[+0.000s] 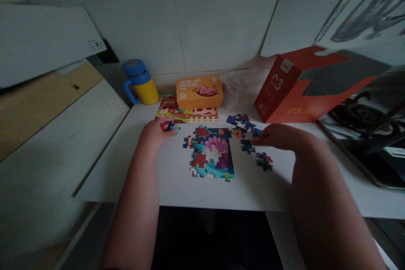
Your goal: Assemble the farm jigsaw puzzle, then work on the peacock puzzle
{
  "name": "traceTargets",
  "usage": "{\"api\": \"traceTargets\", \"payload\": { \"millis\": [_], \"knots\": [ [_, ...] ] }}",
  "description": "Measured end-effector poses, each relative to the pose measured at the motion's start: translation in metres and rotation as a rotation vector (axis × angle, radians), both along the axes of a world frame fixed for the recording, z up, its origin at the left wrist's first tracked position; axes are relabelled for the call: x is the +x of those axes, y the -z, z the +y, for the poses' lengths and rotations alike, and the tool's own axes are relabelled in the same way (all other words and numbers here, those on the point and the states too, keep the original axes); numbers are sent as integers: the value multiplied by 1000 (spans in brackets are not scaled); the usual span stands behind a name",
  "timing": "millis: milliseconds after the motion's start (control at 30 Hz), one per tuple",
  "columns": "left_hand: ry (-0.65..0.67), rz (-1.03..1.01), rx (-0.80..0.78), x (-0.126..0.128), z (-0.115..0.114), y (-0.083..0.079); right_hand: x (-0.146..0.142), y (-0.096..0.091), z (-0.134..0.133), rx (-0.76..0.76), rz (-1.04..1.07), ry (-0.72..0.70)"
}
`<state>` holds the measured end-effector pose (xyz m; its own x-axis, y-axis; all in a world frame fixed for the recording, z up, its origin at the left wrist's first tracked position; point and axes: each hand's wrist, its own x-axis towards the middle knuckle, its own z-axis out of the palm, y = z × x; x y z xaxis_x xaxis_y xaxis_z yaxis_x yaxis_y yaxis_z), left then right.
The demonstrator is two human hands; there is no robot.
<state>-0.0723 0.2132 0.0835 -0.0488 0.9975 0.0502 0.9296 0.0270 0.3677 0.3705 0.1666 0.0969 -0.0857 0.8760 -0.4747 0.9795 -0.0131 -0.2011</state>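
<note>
The near strip of the table (253, 190), in front of the puzzle (211, 154), lies bare from side to side, and so does the patch between the puzzle and the left hand (155, 134). Toward the wall, the mug (141, 82), the small box (200, 92), a bag (240, 84) and the big box (297, 88) stand in a row and close the way. Loose pieces (245, 128) crowd the gap between the puzzle and the right hand (275, 136), and the stove (363, 135) hems the right side.
</note>
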Motion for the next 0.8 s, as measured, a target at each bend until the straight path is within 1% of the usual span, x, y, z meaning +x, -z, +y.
{"api": "traceTargets", "payload": {
  "millis": [133,233,367,467,633,800],
  "knots": [
    [-69,7,40,1,0,-3,-1,5,3,66,-40,31],
    [-101,17,31,2,0,-4,-3,6,3,83,-60,29],
    [-61,22,-13,1,1,-5,-7,3,3,91,-76,21],
    [-38,11,-5,2,0,-5,-9,1,3,97,-88,11],
    [-103,17,59,7,-2,-10,-12,1,3,133,-83,12],
    [-116,27,53,7,-1,-9,-15,1,3,191,-75,41]
  ]
}}
